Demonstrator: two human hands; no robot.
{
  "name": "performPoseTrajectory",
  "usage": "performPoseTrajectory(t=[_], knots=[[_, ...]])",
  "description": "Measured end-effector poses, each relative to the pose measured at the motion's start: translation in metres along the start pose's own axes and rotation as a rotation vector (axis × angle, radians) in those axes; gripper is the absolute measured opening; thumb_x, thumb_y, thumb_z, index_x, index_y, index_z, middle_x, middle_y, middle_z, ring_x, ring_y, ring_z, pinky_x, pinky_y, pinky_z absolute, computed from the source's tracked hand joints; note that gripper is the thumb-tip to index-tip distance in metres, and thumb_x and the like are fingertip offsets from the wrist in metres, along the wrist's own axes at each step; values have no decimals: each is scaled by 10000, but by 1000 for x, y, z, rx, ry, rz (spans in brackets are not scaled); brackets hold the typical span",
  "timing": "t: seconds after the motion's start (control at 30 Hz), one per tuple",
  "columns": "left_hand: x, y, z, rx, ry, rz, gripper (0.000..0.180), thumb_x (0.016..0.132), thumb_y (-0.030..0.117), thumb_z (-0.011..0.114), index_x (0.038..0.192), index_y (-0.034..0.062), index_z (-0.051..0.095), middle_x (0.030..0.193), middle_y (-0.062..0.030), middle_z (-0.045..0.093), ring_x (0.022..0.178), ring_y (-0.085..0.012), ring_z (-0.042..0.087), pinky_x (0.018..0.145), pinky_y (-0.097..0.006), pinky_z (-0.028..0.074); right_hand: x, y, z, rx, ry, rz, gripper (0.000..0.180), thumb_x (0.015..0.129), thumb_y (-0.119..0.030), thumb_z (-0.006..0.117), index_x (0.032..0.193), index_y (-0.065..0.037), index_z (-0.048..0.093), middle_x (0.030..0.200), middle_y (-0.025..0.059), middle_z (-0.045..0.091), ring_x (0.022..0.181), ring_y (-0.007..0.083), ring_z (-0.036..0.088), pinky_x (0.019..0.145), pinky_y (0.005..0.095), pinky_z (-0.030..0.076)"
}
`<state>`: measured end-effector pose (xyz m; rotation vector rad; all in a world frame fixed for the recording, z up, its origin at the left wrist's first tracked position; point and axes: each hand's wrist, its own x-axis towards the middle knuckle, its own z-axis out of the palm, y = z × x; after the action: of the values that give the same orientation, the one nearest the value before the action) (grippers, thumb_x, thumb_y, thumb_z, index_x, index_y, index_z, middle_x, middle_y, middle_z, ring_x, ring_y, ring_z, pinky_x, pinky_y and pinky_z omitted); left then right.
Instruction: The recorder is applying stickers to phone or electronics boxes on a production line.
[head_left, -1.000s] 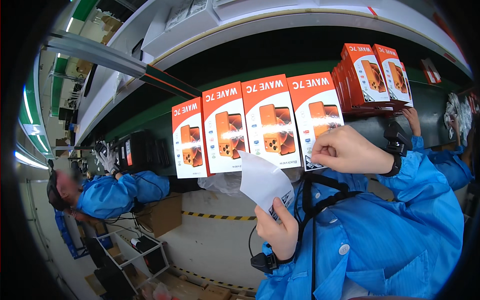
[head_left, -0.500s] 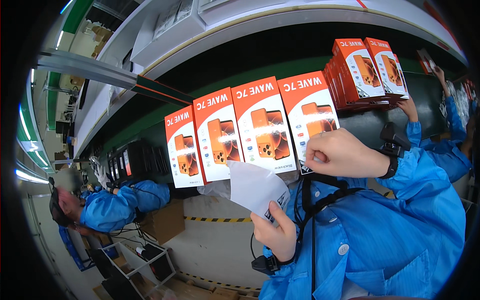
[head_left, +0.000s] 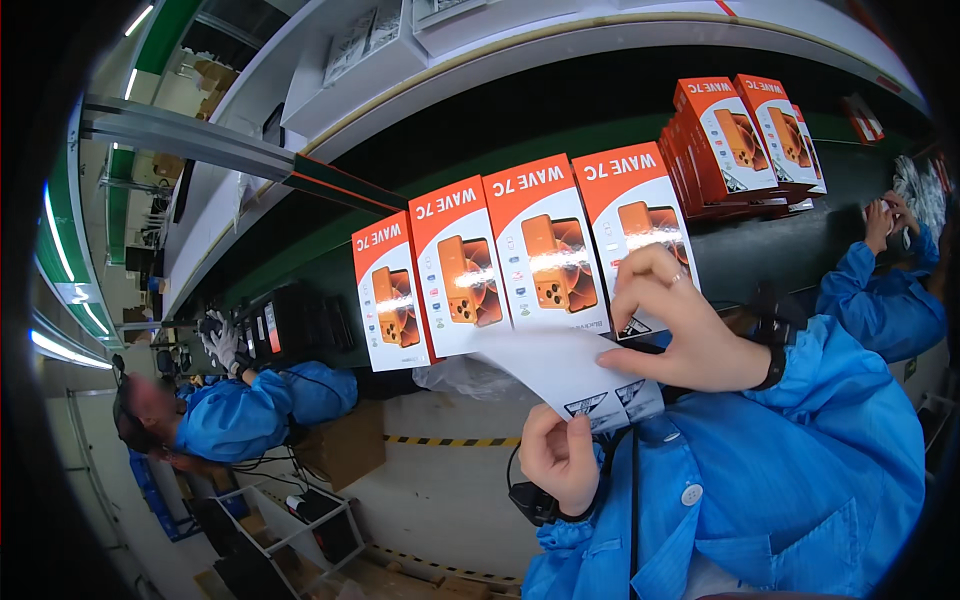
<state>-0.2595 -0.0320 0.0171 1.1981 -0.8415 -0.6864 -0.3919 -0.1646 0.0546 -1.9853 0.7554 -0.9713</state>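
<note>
My left hand (head_left: pixel 562 458) pinches a white sheet of labels (head_left: pixel 560 365) between thumb and curled fingers. Black-and-white triangular labels (head_left: pixel 588 404) show along the sheet's lower edge. My right hand (head_left: pixel 690 325) hovers over the sheet's right end, fingers apart, its thumb touching or just above the paper. Behind the hands stand several upright orange-and-white phone boxes in a row; the rightmost box (head_left: pixel 625 185) is partly covered by my right fingers. A triangular label (head_left: pixel 634 326) shows at its lower corner. To its left are another box (head_left: pixel 548 240) and more like it.
More orange-and-white boxes (head_left: pixel 730 140) are stacked on the dark bench at the back right. A metal post (head_left: pixel 200 135) and a white shelf (head_left: pixel 480 60) rise behind the row. One co-worker (head_left: pixel 240 405) sits at the left, another person's hands (head_left: pixel 885 222) work at the far right.
My right hand has opened from a closed pinch and come down to the label sheet. The sheet has swung rightward in my left hand, toward the right one. The view has shifted slightly.
</note>
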Motion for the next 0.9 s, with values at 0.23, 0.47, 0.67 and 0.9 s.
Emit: performPoseTrajectory(t=[0.23,0.47,0.67,0.9], knots=[[11,5,-12,48,106,75,92,822,12,663,854,-56,609,846,-88,597,666,-91,533,578,-192,416,-9,-16,30,123,-158,-137,193,785,-157,698,937,-76,613,933,65,595,871,250,578,748,340,475],[15,6,-37,191,79,59,120,781,10,709,851,-49,631,846,-108,618,629,-100,552,518,-192,412,5,-26,40,254,-327,81,185,760,-82,730,916,-41,640,917,91,658,826,223,647,714,294,512],[23,16,-50,294,5,3,135,806,35,678,896,-43,616,889,-97,589,801,-153,562,692,-238,445,16,-23,53,316,-364,151,139,761,-60,721,866,-36,633,943,93,665,847,217,650,733,286,511],[42,0,-74,895,52,36,195,792,39,691,954,-24,601,792,-132,656,665,-251,662,590,-307,513,40,-14,44,71,-529,172,134,775,-107,703,820,-29,603,884,84,611,804,209,628,708,296,498]])
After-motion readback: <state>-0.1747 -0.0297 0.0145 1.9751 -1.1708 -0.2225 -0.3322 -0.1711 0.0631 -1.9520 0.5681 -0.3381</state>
